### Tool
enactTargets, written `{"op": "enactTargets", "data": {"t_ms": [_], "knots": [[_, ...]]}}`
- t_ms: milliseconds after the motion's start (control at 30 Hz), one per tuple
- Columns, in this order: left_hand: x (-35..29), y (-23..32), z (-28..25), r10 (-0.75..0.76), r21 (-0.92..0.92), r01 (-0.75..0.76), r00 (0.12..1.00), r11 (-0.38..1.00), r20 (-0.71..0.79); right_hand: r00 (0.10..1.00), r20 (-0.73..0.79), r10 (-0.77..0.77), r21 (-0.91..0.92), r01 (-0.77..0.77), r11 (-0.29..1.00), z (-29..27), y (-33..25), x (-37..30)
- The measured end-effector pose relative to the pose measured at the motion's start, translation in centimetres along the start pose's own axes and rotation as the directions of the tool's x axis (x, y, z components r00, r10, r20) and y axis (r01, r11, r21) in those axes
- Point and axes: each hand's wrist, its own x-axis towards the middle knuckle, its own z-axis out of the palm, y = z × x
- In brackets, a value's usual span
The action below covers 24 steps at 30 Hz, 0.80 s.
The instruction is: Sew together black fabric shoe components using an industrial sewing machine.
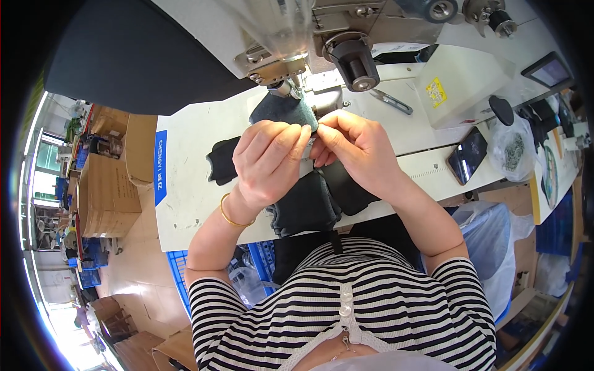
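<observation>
Both hands meet in front of a sewing machine's presser foot (286,89). Under the foot lies a dark grey fabric piece (281,111). My left hand (267,162) is closed, thumb and fingers pinching at the near right corner of that fabric. Right against it, my right hand (359,148) pinches the same edge between thumb and forefinger, its other fingers curled. The fingertips hide exactly what lies between them. Below the hands, a stack of dark padded fabric pieces (303,207) rests at the table's near edge. Another black piece (224,161) lies left of my left hand.
Metal thread snips (391,101) lie on the white sewing table (185,204) to the right. Farther right are a phone (467,156) and a clear plastic bag (513,149). A black panel (142,62) stands at the upper left. Cardboard boxes (111,195) stand on the floor.
</observation>
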Motion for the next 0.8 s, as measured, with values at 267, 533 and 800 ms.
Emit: {"op": "enactTargets", "data": {"t_ms": [267,533,800], "knots": [[-0.1,-0.3,0.1,0.071,0.037,-0.071,0.997,0.997,-0.012,1.0,0.01,0.001,0.005,-0.001,1.0,-0.2,0.1,0.3],[-0.1,-0.5,-0.1,0.164,0.098,-0.167,0.986,0.981,0.036,0.997,-0.01,0.075,0.086,-0.074,0.994,0.1,-0.2,0.7],[-0.1,1.2,0.0,-0.089,0.105,0.082,0.994,0.991,0.061,0.997,-0.031,0.077,-0.044,-0.079,0.996,0.2,-0.8,0.3]]}}
